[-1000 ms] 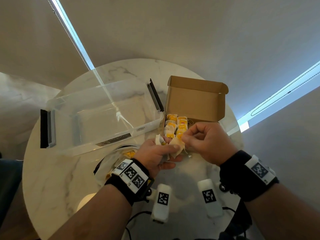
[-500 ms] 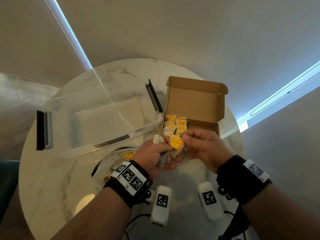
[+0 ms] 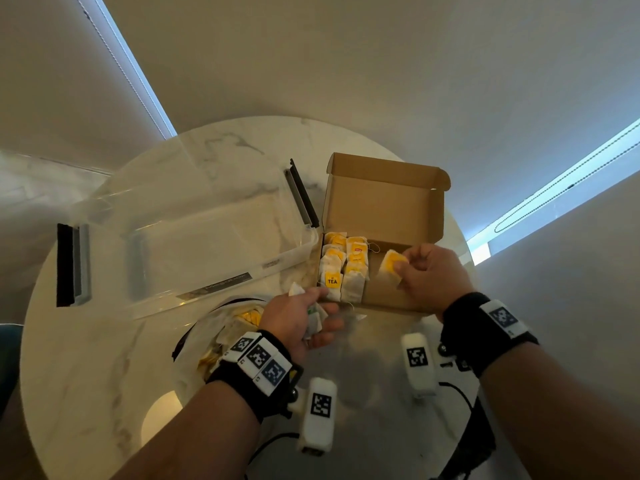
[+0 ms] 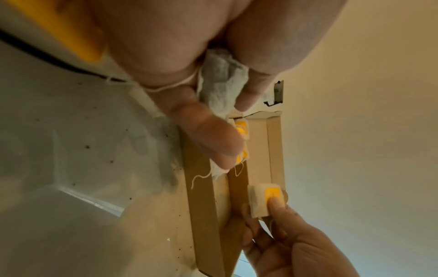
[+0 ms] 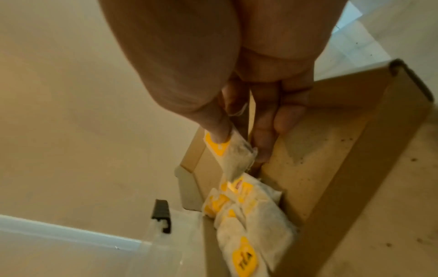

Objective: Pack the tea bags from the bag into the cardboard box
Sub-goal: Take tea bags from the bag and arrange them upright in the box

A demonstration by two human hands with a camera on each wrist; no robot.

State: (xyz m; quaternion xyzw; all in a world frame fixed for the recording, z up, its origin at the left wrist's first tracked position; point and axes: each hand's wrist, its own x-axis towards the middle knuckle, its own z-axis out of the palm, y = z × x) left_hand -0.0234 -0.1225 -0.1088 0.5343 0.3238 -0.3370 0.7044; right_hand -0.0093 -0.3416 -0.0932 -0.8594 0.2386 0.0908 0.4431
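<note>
The open cardboard box (image 3: 388,202) stands on the table with two rows of yellow-tagged tea bags (image 3: 341,266) along its left side. Over the box's bare right half my right hand (image 3: 427,277) pinches one tea bag (image 3: 389,270) by its yellow tag between thumb and fingers; the same tea bag (image 5: 233,157) hangs from my thumb in the right wrist view. My left hand (image 3: 306,318) sits just in front of the box's near left corner and grips a bunch of tea bags (image 4: 221,84). The clear plastic bag (image 3: 221,336) with more tea bags lies under my left wrist.
A clear plastic bin (image 3: 194,244) with black handles lies left of the box, almost touching it. The round marble table (image 3: 86,358) ends close behind the box and to its right. Cables (image 3: 464,403) trail near the front edge.
My right hand has pulled one tea bag away from the bunch in my left hand and carried it right and forward over the box. My left hand has dropped slightly toward me.
</note>
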